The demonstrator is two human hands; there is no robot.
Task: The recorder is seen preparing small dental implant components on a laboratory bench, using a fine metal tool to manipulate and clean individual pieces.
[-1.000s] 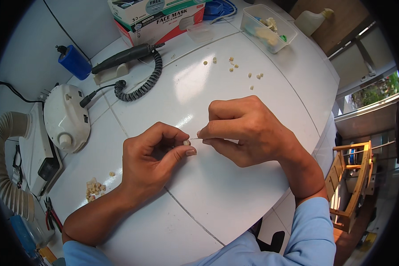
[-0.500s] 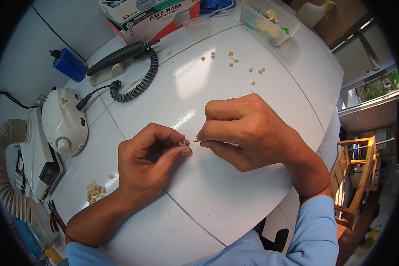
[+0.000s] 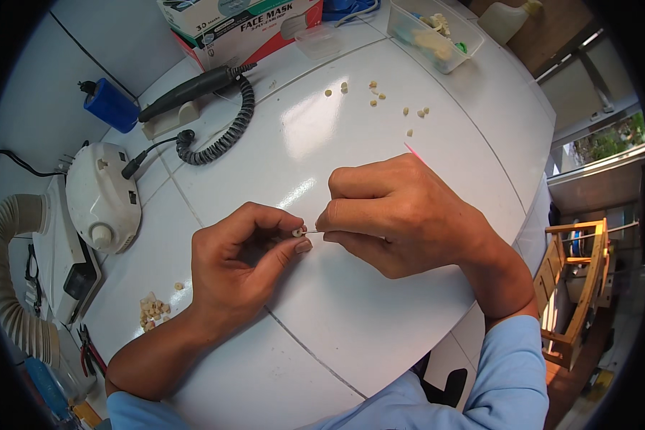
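Note:
Over the middle of the white table, my left hand (image 3: 240, 261) pinches a small cream tooth crown (image 3: 297, 233) between thumb and fingertips. A dark hollow shows in its side. From the right, my right hand (image 3: 401, 215) grips a thin metal-tipped tool (image 3: 312, 231), whose tip meets the crown. Whether the tip goes into the hollow is too small to tell. A pink end (image 3: 413, 152) sticks out behind my right knuckles and may belong to the same tool. Beside my left forearm lies a heap of cream crowns (image 3: 153, 309); several more crowns (image 3: 373, 103) are scattered beyond my right hand.
At the left stand a white control unit (image 3: 104, 197) and a ribbed hose (image 3: 11, 251). A black handpiece (image 3: 193, 93) with a coiled cord rests on a stand behind. Farther back are a mask box (image 3: 244, 32) and a clear tub (image 3: 444, 54). Pliers (image 3: 89, 351) lie lower left.
The crown has turned slightly in my left fingers, so its hollow shows more. My right hand has shifted a little left, and more of the pink end shows.

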